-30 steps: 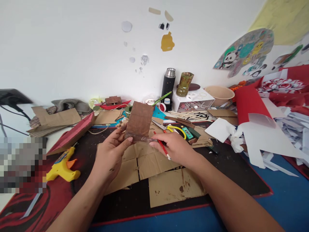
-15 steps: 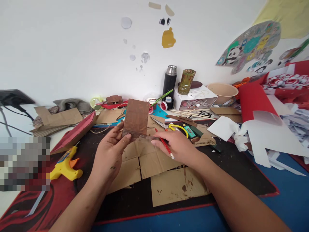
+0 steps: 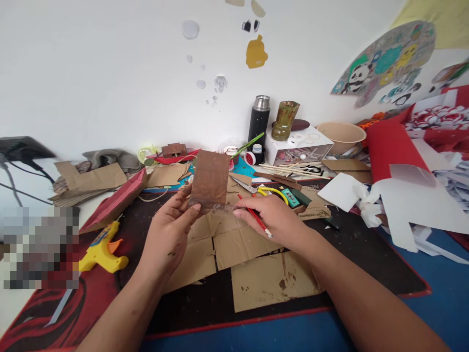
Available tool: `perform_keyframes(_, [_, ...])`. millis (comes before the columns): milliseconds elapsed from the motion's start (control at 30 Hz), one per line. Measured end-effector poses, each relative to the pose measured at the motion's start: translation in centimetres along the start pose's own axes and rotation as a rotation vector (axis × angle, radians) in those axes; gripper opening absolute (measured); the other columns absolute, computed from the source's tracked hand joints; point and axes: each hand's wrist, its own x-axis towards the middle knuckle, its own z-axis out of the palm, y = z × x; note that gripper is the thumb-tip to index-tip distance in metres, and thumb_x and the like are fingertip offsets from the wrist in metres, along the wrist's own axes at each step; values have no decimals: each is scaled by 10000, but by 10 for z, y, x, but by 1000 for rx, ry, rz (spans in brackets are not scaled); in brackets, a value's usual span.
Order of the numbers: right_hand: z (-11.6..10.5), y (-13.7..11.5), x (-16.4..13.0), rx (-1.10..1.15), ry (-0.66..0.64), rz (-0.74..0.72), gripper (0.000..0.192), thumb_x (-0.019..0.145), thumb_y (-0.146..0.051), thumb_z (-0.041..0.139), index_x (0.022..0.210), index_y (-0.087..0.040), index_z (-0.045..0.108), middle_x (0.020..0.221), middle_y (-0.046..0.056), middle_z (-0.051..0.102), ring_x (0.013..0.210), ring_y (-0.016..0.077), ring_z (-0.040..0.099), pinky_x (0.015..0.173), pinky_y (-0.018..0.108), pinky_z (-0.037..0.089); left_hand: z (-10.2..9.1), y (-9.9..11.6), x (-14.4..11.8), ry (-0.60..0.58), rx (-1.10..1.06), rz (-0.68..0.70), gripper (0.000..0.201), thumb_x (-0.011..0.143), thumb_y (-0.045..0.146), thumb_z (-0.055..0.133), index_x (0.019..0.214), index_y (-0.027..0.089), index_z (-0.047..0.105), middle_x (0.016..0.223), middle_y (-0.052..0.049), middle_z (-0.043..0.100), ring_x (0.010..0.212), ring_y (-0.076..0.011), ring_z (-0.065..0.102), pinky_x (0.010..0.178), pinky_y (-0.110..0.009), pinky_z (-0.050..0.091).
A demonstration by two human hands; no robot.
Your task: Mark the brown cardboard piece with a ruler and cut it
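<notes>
Head camera shows me both hands up over the middle of the black mat (image 3: 366,264), and I'm reading this as mid-job on a cardboard build. My left hand (image 3: 166,234) pinches the lower left edge of a brown painted card (image 3: 209,178), thumb on the face, holding it upright and tilted a little away. My right hand (image 3: 276,220) is closed round a red pencil (image 3: 256,221), and its fingertips (image 3: 238,213) steady what looks like a clear ruler (image 3: 223,208) along the card's bottom edge; I can't tell for sure what that strip is. As I judge it, the painting of this card is done, while marking or trimming it is yet to come. Under the hands lie flat cardboard sheets (image 3: 271,281), cut into panels and spotted with brown. A yellow glue gun (image 3: 100,249) rests near the mat's left edge, and yellow-handled scissors (image 3: 256,188) sit toward the far edge, just beyond my right hand. Along the back stand a black flask (image 3: 259,122), a green glass (image 3: 284,120) on a white box (image 3: 296,146), and a beige bowl (image 3: 339,137). White paper scraps (image 3: 403,205) and red card (image 3: 388,146) pile at the right. Stickers dot the white wall (image 3: 110,73).
</notes>
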Motion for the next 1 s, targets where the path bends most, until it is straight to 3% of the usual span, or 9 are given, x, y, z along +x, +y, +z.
perform_keyframes(367, [0, 1, 0, -26, -1, 8, 291, 1154, -356, 594, 1022, -227, 819, 866, 41, 784, 772, 199, 643, 705, 325, 334, -1, -1, 0, -10, 15, 0, 537, 764, 283, 979, 1285, 250, 850, 1372, -105, 845, 1164, -276, 823, 1011, -391, 679])
perform_keyframes(633, [0, 0, -1, -10, 25, 32, 251, 1133, -362, 625, 1112, -222, 832, 965, 61, 844, 832, 223, 720, 742, 329, 402, -3, -2, -1, 7, 30, 16, 560, 778, 296, 983, 1314, 243, 830, 1388, -114, 838, 1255, -312, 799, 1060, -446, 672])
perform_keyframes(1000, [-5, 1, 0, 76, 72, -71, 354, 1167, -356, 548, 916, -203, 746, 786, 12, 722, 693, 163, 589, 712, 314, 364, -2, -4, -1, 16, 5, 17, 554, 784, 274, 981, 1310, 218, 818, 1372, -111, 846, 1180, -260, 820, 966, -338, 670])
